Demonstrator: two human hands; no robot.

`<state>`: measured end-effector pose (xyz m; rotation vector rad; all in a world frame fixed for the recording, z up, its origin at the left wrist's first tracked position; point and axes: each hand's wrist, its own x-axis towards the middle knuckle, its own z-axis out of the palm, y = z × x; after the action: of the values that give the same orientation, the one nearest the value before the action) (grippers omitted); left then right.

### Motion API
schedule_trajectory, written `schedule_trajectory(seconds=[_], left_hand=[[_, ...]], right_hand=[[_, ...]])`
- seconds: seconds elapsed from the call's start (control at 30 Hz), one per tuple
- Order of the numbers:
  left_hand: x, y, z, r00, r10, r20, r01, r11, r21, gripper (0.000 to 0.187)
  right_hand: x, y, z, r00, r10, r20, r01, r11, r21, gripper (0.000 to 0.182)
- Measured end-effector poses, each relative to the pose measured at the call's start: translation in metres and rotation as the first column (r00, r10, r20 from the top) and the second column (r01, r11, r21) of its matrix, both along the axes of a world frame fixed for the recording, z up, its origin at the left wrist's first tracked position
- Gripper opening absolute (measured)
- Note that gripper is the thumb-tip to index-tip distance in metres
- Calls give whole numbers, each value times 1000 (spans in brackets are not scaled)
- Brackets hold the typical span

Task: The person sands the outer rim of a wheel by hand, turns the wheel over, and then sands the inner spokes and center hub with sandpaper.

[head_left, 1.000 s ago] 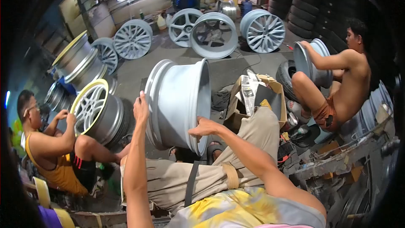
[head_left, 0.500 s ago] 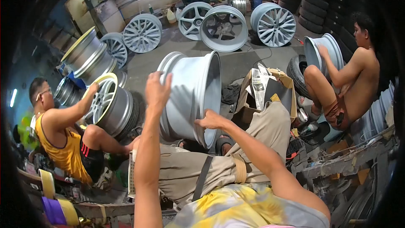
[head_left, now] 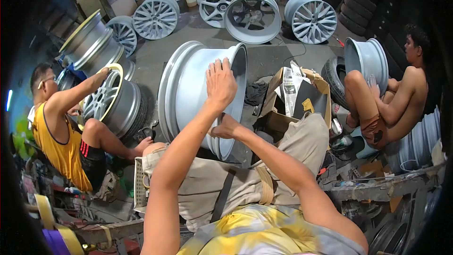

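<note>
In front of my knees stands a grey-primed wheel rim (head_left: 196, 89), its barrel turned toward me and its open end facing right. My left hand (head_left: 221, 84) lies on the barrel beside the right lip, fingers stretched out flat and pointing away from me. Whether anything is under that palm is hidden. Lower down, my right hand (head_left: 226, 127) grips the near edge of the right lip, with its fingers curled round it and partly hidden. My left forearm crosses in front of the barrel's lower part.
A cardboard box (head_left: 269, 104) with newspaper stands right of the rim. At left, a person in a yellow top handles a yellow-edged wheel (head_left: 101, 95); at right, another person holds a grey rim (head_left: 365, 61). Several grey wheels (head_left: 155, 17) stand along the back. Tyres (head_left: 357, 7) are stacked behind.
My left hand has moved right across the barrel, from near its left side to the right lip. My right hand stays on the lip. The right-hand person's hand has moved lower.
</note>
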<state>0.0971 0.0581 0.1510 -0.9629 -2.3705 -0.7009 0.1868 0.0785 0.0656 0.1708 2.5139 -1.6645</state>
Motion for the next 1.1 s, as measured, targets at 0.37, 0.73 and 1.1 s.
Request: schedule_trajectory(seconds=[0.37,0.73,1.1], left_hand=[[-88,-42,54,959,-43,281,29,998,54,41],[-125,-133,65,835,-80,545,-38,979,202,54],[-97,-113,67,840,-121,529,-25,965,260,58]], right_hand=[[-77,53,58,929,370,-15,-366,911,-189,45],[-240,61,-90,873,-351,-338,371,929,-6,39],[-219,-21,-90,600,51,-798,198,958,210,48]])
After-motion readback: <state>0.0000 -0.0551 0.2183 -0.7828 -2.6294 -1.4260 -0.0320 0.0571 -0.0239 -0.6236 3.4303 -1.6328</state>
